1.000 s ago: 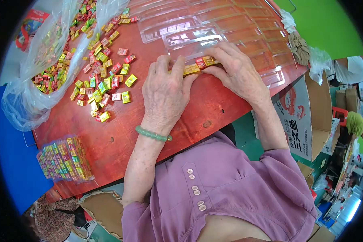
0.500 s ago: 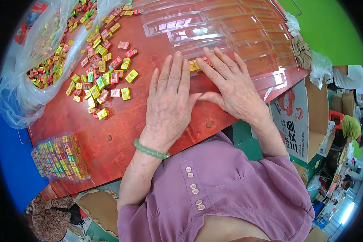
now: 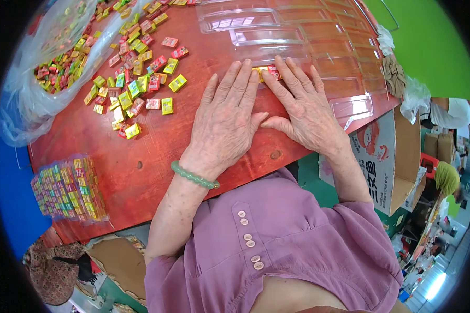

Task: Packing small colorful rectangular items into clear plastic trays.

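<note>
Both my hands rest with palms down and fingers stretched out near the table's front edge. Between their fingertips shows a short row of small yellow and red boxes (image 3: 266, 73), partly hidden by the fingers. My left hand (image 3: 222, 117), below a green bead bracelet (image 3: 193, 176), has its index finger against the row's left end. The fingers of my right hand (image 3: 308, 112) lie over the row's right part. The two thumbs point at each other, almost touching. Just beyond lie clear plastic trays (image 3: 269, 35) with long compartments.
Loose small boxes (image 3: 136, 86) are scattered to the left, beside an open clear bag (image 3: 23, 112) full of more. A wrapped block of such boxes (image 3: 70, 189) sits at the table's near left corner. An open cardboard box (image 3: 384, 161) stands right of the table.
My left hand has shifted slightly right, so its fingers are closer to the row of small boxes. The right hand has hardly moved. The whole view has shifted a little.
</note>
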`<move>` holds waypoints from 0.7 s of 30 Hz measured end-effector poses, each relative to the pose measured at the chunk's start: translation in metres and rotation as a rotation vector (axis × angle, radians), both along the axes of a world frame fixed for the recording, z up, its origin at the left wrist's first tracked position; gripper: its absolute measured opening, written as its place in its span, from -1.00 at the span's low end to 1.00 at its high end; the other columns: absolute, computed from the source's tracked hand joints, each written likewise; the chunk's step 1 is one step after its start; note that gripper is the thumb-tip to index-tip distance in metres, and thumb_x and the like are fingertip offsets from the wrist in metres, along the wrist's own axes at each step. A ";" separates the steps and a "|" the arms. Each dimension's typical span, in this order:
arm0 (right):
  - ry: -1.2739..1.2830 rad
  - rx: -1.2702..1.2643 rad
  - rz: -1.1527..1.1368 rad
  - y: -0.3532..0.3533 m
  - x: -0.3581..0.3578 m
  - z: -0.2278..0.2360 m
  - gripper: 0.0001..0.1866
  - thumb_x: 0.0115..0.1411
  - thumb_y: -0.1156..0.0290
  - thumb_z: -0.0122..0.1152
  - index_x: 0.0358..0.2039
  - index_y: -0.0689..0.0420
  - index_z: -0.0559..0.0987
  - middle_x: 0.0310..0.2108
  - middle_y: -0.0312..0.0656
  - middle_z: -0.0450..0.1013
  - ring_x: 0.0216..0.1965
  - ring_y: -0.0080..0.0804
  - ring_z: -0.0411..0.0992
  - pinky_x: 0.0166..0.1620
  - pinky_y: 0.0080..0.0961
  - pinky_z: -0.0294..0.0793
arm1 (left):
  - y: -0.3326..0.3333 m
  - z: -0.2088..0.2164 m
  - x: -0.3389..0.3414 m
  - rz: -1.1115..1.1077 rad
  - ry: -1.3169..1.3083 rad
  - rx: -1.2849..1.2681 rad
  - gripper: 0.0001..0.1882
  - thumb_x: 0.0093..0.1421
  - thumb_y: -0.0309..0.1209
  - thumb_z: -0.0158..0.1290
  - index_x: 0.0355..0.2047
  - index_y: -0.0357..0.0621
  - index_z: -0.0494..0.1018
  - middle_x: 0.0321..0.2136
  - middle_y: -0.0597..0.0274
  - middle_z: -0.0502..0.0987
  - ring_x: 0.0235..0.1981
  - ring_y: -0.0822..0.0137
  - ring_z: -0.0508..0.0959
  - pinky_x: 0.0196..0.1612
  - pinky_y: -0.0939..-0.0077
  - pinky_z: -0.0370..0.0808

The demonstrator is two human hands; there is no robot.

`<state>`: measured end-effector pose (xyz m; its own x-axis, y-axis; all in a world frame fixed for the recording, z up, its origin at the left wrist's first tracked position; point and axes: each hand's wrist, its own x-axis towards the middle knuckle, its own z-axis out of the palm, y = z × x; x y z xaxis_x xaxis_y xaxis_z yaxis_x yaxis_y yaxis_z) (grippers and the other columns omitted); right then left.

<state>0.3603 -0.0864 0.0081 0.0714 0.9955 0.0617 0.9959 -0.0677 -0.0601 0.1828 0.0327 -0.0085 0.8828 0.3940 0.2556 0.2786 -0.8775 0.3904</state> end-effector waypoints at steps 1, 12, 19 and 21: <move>0.005 0.002 0.027 0.002 -0.002 0.001 0.01 0.17 -0.41 0.03 0.49 -0.04 0.19 0.52 -0.06 0.03 0.54 -0.06 -0.05 0.51 0.12 -0.20 | -0.001 0.000 -0.004 0.017 -0.003 -0.006 -0.23 0.30 -0.21 0.13 0.42 -0.30 0.16 0.47 -0.04 0.11 0.49 -0.01 0.10 0.47 -0.05 0.08; -0.017 -0.115 0.214 -0.016 -0.052 0.008 0.11 0.12 -0.51 -0.06 0.47 0.07 0.22 0.52 -0.05 0.04 0.54 -0.04 -0.05 0.49 0.23 -0.33 | -0.026 0.010 -0.068 0.108 -0.106 0.048 -0.45 0.17 -0.34 0.23 0.13 -0.36 0.46 0.32 -0.15 0.30 0.40 -0.10 0.26 0.37 -0.09 0.27; 0.131 -0.129 0.455 0.008 -0.104 0.009 0.12 0.09 -0.50 -0.02 0.44 0.11 0.25 0.49 -0.07 0.10 0.52 -0.05 -0.01 0.50 0.22 -0.28 | -0.047 0.008 -0.133 0.347 -0.231 -0.020 -0.44 0.05 -0.50 0.33 0.09 -0.35 0.49 0.09 -0.11 0.51 0.08 -0.06 0.54 0.11 0.06 0.51; 0.160 -0.155 0.538 0.018 -0.115 0.010 0.12 0.09 -0.51 -0.04 0.45 0.07 0.24 0.50 -0.10 0.09 0.52 -0.06 -0.02 0.51 0.20 -0.26 | -0.050 0.007 -0.148 0.393 -0.243 0.000 -0.45 0.05 -0.52 0.32 0.09 -0.35 0.49 0.07 -0.10 0.52 0.07 -0.06 0.54 0.10 0.06 0.51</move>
